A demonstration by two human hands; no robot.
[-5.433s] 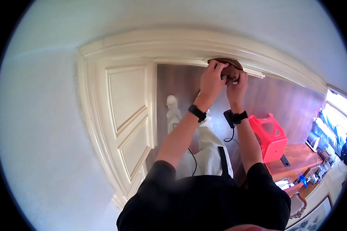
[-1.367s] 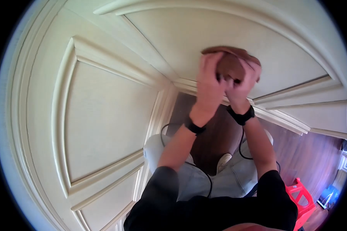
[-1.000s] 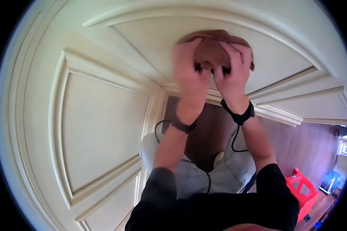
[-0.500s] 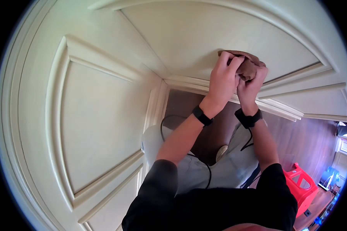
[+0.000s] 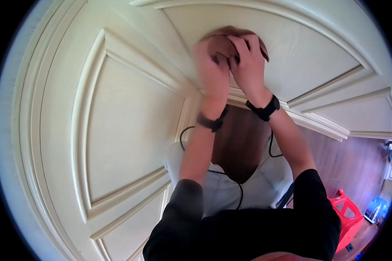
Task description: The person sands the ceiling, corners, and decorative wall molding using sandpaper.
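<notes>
Cloth (image 5: 223, 45) is bunched at the cream panel (image 5: 300, 52) in the curled grip of your blurred left hand (image 5: 213, 73) and right hand (image 5: 250, 65), which hide part of it, while your sleeve (image 5: 312, 189) overlaps the red stool (image 5: 350, 222).

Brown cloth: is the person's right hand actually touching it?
Touching. The head view shows the right hand curled over the brown cloth, with no gap visible.

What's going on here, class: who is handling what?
A person has a brown cloth bunched in the left hand and right hand, seemingly against a cream panel. The left hand is blurred. A red stool shows at lower right.
</notes>
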